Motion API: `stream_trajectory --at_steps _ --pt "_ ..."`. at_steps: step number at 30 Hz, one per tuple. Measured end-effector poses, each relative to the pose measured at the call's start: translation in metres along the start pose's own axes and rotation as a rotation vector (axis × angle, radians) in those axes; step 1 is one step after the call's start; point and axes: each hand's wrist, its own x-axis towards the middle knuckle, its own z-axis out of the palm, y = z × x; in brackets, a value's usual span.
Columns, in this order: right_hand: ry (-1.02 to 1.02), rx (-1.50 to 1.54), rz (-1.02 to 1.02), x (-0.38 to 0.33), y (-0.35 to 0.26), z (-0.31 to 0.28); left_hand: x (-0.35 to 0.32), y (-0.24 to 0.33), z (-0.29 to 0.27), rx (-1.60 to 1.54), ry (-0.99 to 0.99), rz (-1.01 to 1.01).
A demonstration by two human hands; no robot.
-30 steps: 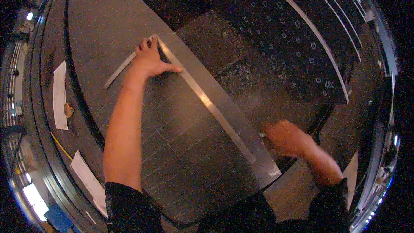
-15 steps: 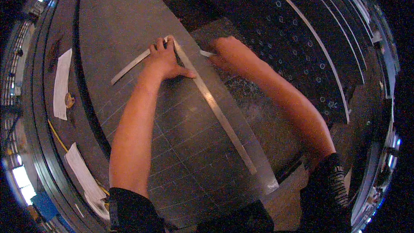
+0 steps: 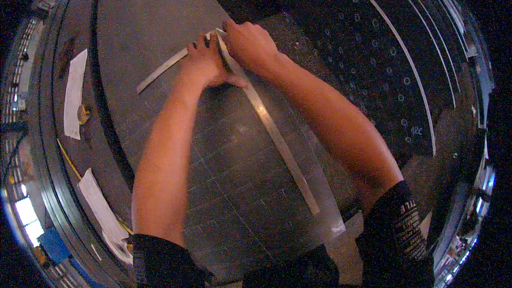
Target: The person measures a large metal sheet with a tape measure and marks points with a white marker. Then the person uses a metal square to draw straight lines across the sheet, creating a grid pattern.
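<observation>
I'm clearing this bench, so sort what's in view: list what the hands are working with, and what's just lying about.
In use:
- left hand, pressing down the metal framing square
- right hand, at the square's corner
- dark gridded sheet under it

Lying about:
- white paper strips
- roll of tape
- yellow pencil

– Any labels or papers about?
– Two white paper slips lie at the left of the frame: a long narrow paper slip [image 3: 74, 92] in the upper left, and a crumpled paper strip [image 3: 101, 213] in the lower left.
– Screens or packages?
– None that I can make out.
</observation>
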Motion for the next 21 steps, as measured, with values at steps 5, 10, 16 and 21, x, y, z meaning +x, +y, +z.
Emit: stream_trajectory --at_steps 5,10,16,21 --pt "-0.04 -0.032 -0.057 -0.001 -0.003 -0.014 -0.006 -0.003 -0.021 0.019 0.026 0.107" --pt "-0.214 0.002 -0.006 -0.06 -0.023 -0.053 -0.006 -0.006 -0.042 0.016 -0.072 -0.057" --pt "-0.4 -0.018 0.125 -0.157 -0.042 -0.091 -0.01 -0.013 -0.046 -0.072 -0.021 -0.048" --pt "-0.52 0.028 0.163 -0.217 -0.059 -0.124 -0.003 -0.036 -0.054 -0.106 0.028 -0.045"
